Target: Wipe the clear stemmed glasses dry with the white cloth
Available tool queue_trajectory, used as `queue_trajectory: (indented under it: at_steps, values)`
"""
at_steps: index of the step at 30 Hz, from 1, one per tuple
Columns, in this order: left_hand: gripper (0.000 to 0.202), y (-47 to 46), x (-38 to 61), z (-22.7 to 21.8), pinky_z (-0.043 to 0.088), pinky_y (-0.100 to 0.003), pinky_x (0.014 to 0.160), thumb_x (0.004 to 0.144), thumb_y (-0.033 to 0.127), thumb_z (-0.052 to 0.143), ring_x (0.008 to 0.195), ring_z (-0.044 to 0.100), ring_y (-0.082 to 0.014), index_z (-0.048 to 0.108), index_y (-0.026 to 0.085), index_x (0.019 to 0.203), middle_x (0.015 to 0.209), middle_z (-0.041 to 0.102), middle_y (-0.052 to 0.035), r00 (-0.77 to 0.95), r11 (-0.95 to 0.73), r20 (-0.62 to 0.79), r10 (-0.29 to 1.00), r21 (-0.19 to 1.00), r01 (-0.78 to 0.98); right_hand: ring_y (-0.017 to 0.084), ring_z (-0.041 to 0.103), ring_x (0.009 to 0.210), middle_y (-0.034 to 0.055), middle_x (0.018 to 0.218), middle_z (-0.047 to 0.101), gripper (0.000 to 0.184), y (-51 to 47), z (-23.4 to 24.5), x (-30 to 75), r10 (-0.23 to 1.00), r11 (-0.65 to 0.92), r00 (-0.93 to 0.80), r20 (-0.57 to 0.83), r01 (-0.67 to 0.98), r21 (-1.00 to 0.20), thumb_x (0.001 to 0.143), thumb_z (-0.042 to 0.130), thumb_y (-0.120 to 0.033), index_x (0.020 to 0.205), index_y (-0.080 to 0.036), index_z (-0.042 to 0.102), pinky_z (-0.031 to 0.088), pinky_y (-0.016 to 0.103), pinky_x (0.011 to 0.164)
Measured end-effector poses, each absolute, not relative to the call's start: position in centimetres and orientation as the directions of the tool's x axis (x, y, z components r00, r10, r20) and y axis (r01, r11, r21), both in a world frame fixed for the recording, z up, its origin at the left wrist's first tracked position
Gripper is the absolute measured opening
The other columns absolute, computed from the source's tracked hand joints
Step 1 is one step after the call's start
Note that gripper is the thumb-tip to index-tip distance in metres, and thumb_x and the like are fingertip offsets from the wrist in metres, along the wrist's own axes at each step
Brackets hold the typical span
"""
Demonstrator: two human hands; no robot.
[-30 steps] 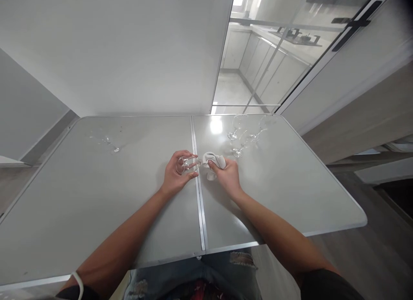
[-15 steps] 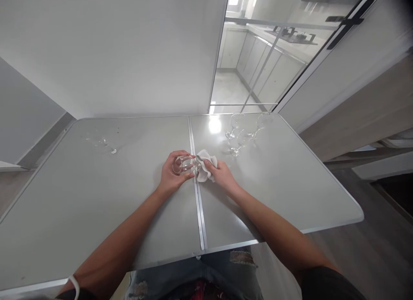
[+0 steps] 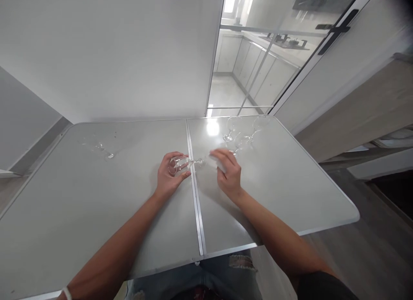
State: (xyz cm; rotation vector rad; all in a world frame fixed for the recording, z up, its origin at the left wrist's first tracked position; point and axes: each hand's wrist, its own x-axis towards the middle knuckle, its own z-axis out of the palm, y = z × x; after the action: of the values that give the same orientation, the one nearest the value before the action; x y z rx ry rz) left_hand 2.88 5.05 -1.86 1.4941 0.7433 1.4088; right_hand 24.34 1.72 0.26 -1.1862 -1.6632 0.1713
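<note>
My left hand (image 3: 166,175) is wrapped around the bowl of a clear wine glass (image 3: 183,163). The glass is tilted on its side, its rim toward my palm and its stem and foot pointing right, across the table's metal seam. To the right of the foot, and apart from it, my right hand (image 3: 230,175) is closed on a white cloth (image 3: 213,160). Motion smears the cloth and the fingertips, and the hand hides much of the cloth.
Beyond my right hand stand three more wine glasses, one of them at the left of that group (image 3: 227,137). Another clear glass (image 3: 105,151) is at the table's far left. A wall and a glazed door (image 3: 245,68) border the back of the grey table (image 3: 97,214).
My right hand has pulled the cloth off the glass's foot and moved right, turning at the wrist. The left hand keeps its grip on the bowl. The view has shifted slightly.
</note>
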Motion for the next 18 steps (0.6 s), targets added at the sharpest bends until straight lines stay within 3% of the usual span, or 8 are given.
queue_trajectory:
  at_steps: [2,4,7,11,18]
  values:
    - [0.061,5.0,3.0,-1.9,0.062,-0.045,0.094,0.071,0.026,0.089,0.118,0.066,-0.0284,0.056,0.026,0.122,0.126,0.061,-0.009,0.193,-0.378,0.411,0.891,0.907,-0.185,0.022,0.064,0.094,0.0061,0.1,0.068,0.04,1.5,0.3,24.2,0.765,0.57,-0.114,0.634,0.578,-0.584,0.084,0.046,-0.012,0.118,-0.023,0.066,0.049,0.036,0.084]
    - [0.065,4.9,3.0,-2.0,0.063,-0.046,0.093,0.069,0.023,0.09,0.117,0.067,-0.029,0.055,0.026,0.124,0.126,0.062,-0.0098,0.233,-0.354,0.403,0.885,0.908,-0.225,0.021,0.063,0.086,0.0056,0.093,0.069,0.038,1.5,0.2,23.9,0.787,0.567,-0.22,0.576,0.626,-0.535,0.086,0.055,-0.02,0.124,-0.019,0.063,0.045,0.036,0.083]
    - [0.068,5.0,3.0,-2.2,0.063,-0.047,0.092,0.067,0.021,0.091,0.117,0.068,-0.0303,0.057,0.026,0.125,0.127,0.064,-0.0112,0.263,-0.341,0.405,0.876,0.905,-0.257,0.02,0.061,0.084,0.0048,0.088,0.069,0.037,2.0,-0.4,23.5,0.781,0.547,-0.326,0.533,0.769,-0.33,0.09,0.063,-0.033,0.124,-0.019,0.064,0.037,0.038,0.084]
    - [0.07,5.1,3.0,-2.4,0.063,-0.048,0.093,0.065,0.02,0.092,0.119,0.066,-0.0318,0.058,0.026,0.126,0.128,0.064,-0.0117,0.29,-0.34,0.416,0.862,0.899,-0.278,0.017,0.055,0.079,0.002,0.078,0.066,0.016,2.7,-1.5,23.3,0.738,0.547,-0.434,0.517,0.833,-0.084,0.096,0.054,-0.029,0.097,-0.02,0.068,0.029,0.038,0.081]
    - [0.071,5.2,3.2,-3.1,0.057,-0.053,0.101,0.067,0.021,0.091,0.126,0.06,-0.0318,0.058,0.031,0.129,0.133,0.06,-0.011,0.36,-0.316,0.443,0.821,0.878,-0.36,0.016,0.053,0.074,0.0004,0.07,0.065,0.012,3.4,-2.4,23.1,0.68,0.533,-0.451,0.579,0.846,0.033,0.089,0.059,-0.023,0.078,-0.02,0.062,0.028,0.037,0.077]
